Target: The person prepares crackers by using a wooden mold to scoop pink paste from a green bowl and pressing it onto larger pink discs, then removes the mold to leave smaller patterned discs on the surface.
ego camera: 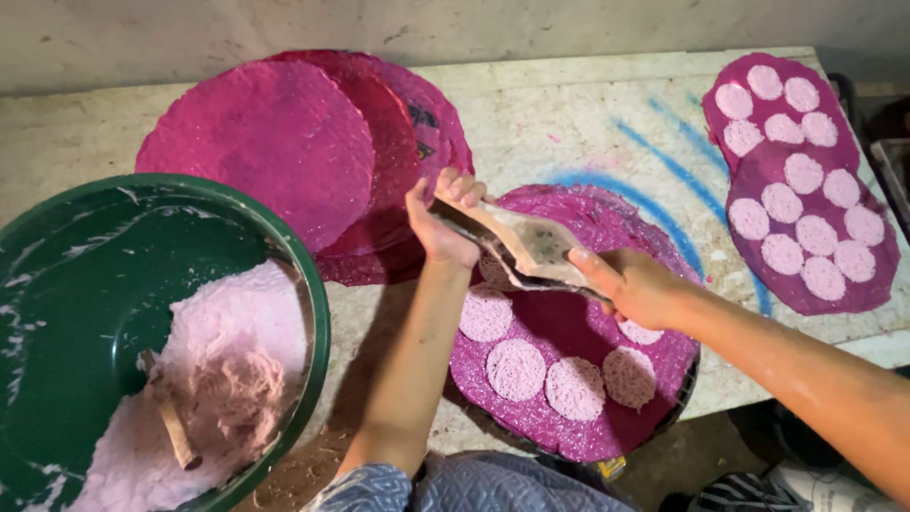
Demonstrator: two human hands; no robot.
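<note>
Head view: both hands meet over the middle of the desk (569,114), holding a flat, worn press (527,248) above a round magenta mat (569,327). The left hand (444,220) has its grip curled shut around the press's far-left end, fingers wrapped over the top edge. The right hand (633,286) pinches the near-right end, thumb on top and the other fingers hidden underneath. The press looks like two hinged leaves, tilted slightly and held just above the mat rather than resting on it.

On the mat lie several pale pink discs (517,368), set in a curved row along the near edge, apart from each other; one more is half hidden under the right hand. To do this step well, I judge, the press should be kept level and brought over a bare patch of mat, so the next disc lands beside its neighbours without overlapping (the free space seems to be under and beyond the press).

Near left stands a green basin (57,313) with pink dough (237,360) heaped on its right side and a small wooden stick (175,431) lying in it. Far left, empty magenta mats are stacked (265,142). Far right, two filled mats (806,190) carry closely set discs. A blue streak crosses the desk between them.
</note>
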